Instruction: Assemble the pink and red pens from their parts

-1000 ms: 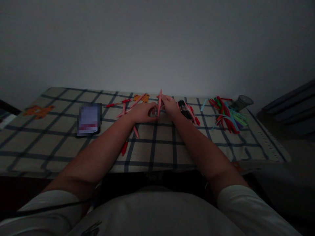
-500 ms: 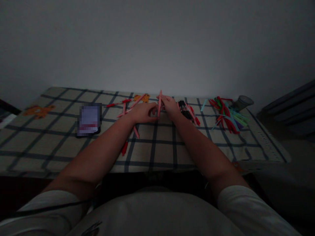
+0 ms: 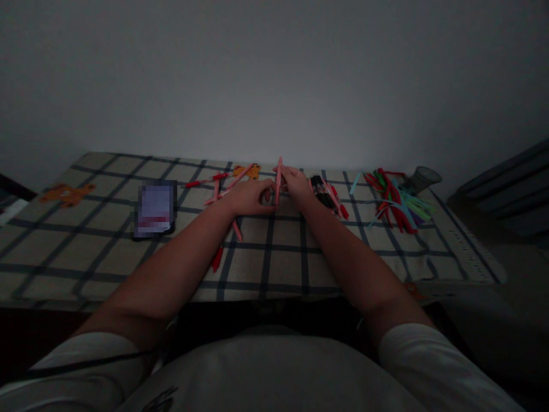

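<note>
1. Our right grip (image 3: pixel 295 183) is clamped on one pink pen (image 3: pixel 278 178), fingers together about its upper part. Our left grip (image 3: pixel 251 195) curves in from the other side, its thumb at the pen's lower end; we cannot tell whether it is closed on it.
2. That one pen stands nearly upright between our two hands, over the table (image 3: pixel 283 269) with its checked cloth.
3. Left of the left grip we count two red pens: one red-and-white pen (image 3: pixel 206 180) farther from us, and one plain red pen (image 3: pixel 217 260) nearer us, partly hidden by our forearm.
4. Close around the left grip we see at least three loose pink pens (image 3: pixel 240 176), some crossing; our arm hides too much for a sure count.
5. Just right of the right grip lies one group of black, pink and red pens (image 3: pixel 319 189), too crowded to count.
6. Farther right sit one pile of coloured strips (image 3: pixel 397 200), too tangled to number, one separate pale blue strip (image 3: pixel 355 183) nearer the grip, and one tilted see-through cup (image 3: pixel 424 177) beyond the pile.
7. Well left of the left grip rests one blurred, screen-like device (image 3: pixel 154 209).
</note>
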`<state>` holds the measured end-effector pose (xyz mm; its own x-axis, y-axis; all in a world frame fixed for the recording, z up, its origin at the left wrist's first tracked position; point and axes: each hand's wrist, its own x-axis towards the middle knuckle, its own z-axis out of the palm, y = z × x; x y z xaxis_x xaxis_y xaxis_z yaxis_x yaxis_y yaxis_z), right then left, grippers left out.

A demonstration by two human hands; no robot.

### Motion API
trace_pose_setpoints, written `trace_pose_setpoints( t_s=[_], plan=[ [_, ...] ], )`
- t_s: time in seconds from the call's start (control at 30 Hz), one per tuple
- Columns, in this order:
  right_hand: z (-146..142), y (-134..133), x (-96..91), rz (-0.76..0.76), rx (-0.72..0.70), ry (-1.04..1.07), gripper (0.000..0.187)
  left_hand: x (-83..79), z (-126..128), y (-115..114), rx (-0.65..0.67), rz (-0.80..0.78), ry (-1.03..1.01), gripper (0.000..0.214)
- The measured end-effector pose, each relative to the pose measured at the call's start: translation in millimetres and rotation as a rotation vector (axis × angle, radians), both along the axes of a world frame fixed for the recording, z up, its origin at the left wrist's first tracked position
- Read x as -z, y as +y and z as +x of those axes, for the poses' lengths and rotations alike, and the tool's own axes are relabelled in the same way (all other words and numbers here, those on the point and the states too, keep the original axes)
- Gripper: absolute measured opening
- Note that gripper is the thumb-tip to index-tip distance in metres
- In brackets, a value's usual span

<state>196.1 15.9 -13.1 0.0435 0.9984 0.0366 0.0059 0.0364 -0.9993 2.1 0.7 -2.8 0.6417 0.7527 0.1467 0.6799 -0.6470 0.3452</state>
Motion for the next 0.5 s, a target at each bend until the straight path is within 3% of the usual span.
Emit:
trace_pose_setpoints(
  t_s=[0.2, 0.5],
  plan=[
    [0.8, 1.3, 2.1, 0.021, 0.015, -0.032, 0.033, -1.3, 2.2, -1.9, -0.022, -0.015, 0.036, 0.051],
    [2.0, 3.1, 3.5, 0.019, -0.025, 0.006, 0.023, -1.0, 1.7, -0.5, -0.025, -0.007, 0.065, 0.058]
  ],
)
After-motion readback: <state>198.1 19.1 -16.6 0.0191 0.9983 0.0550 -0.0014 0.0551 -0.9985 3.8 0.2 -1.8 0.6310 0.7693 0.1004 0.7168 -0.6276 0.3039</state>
